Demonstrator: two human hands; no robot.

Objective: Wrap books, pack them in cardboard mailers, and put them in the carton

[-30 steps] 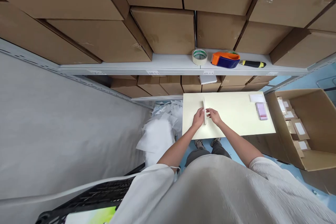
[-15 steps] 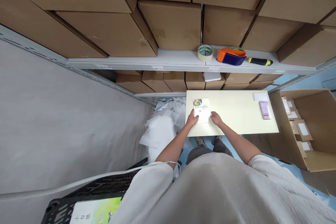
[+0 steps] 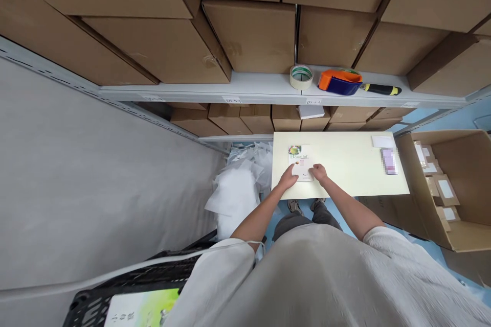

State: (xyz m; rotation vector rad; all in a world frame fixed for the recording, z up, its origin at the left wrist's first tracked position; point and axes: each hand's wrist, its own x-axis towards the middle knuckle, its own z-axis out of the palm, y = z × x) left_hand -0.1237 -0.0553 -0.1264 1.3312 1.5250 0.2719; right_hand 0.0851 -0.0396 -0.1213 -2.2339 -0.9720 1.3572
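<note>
A pale book (image 3: 303,163) with "Beautiful" on its cover and a green picture at its top left lies over the left part of the cream table (image 3: 345,168). My left hand (image 3: 288,178) grips its lower left edge, thumb on the cover. At the right edge my right hand (image 3: 318,171) has its fingers curled in and pinches the book's side. Fingers beneath the book are hidden.
A white slip (image 3: 382,141) and a blurred purple item (image 3: 388,161) lie at the table's right. An open carton (image 3: 470,184) holds several labelled packages. White plastic bags (image 3: 236,189) heap at left. The shelf bears a tape roll (image 3: 301,77), a tape dispenser (image 3: 339,82) and a cutter (image 3: 381,89).
The book has shifted slightly to the right and sits straighter. Both hands have moved right with it, the left hand also a little lower.
</note>
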